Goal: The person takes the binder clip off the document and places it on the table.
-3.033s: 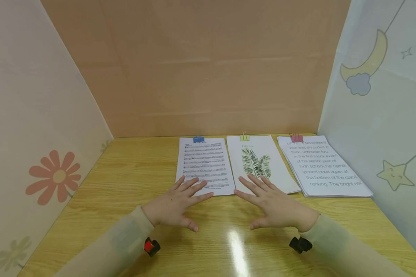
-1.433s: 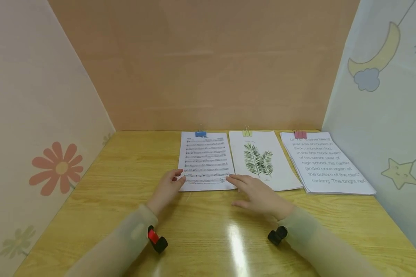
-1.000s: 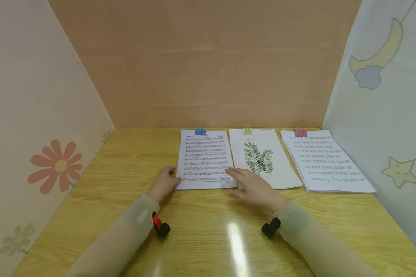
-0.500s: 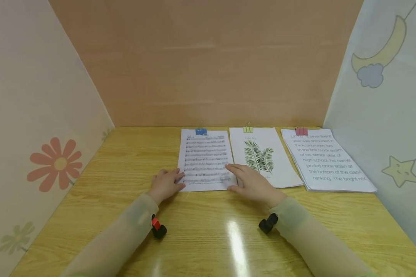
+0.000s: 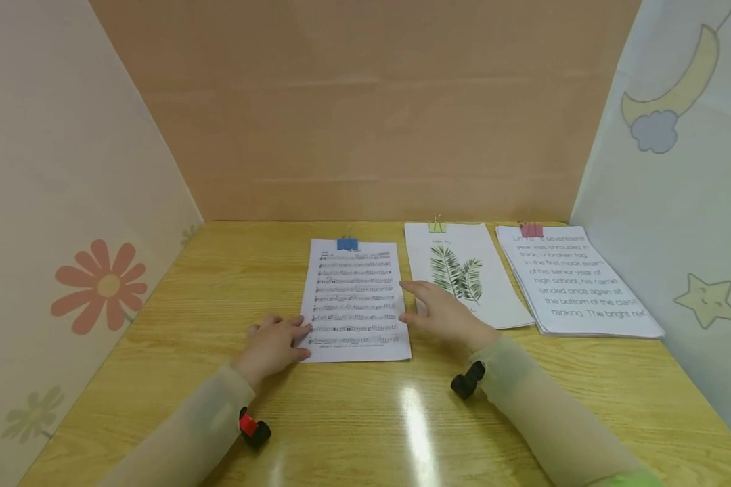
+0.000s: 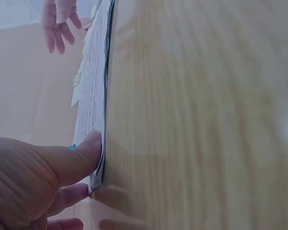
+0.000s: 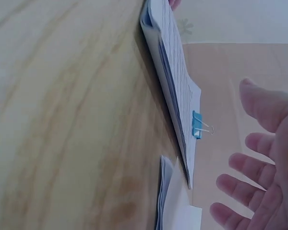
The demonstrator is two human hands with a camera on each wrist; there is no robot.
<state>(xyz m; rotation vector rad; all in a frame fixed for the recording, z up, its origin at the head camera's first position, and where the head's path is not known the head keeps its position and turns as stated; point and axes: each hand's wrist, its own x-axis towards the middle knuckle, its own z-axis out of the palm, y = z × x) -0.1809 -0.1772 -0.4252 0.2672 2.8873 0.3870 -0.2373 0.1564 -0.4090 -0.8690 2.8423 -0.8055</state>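
A stack of sheet music (image 5: 355,304) with a blue binder clip (image 5: 347,244) at its top lies on the wooden table. My left hand (image 5: 271,349) pinches its left edge low down; in the left wrist view the thumb (image 6: 81,158) lies on the top page and a finger is at the edge beneath. Apart from the pages, the right hand (image 5: 446,315) hovers by the stack's right edge, over the lower left of the palm-leaf picture stack (image 5: 499,297). Its fingers are spread and hold nothing in the right wrist view.
A yellow binder clip (image 5: 437,226) sits on the palm-leaf stack. Farther right lies a stack of handwriting-style text pages (image 5: 575,284) with a red binder clip (image 5: 532,230). A tan back panel (image 5: 365,135) and two patterned side walls enclose the table (image 5: 341,419).
From flat spread poses, both hands have moved to the sheet music's sides. The left hand has taken hold of its left edge, and the stack has slid left and nearer to me.
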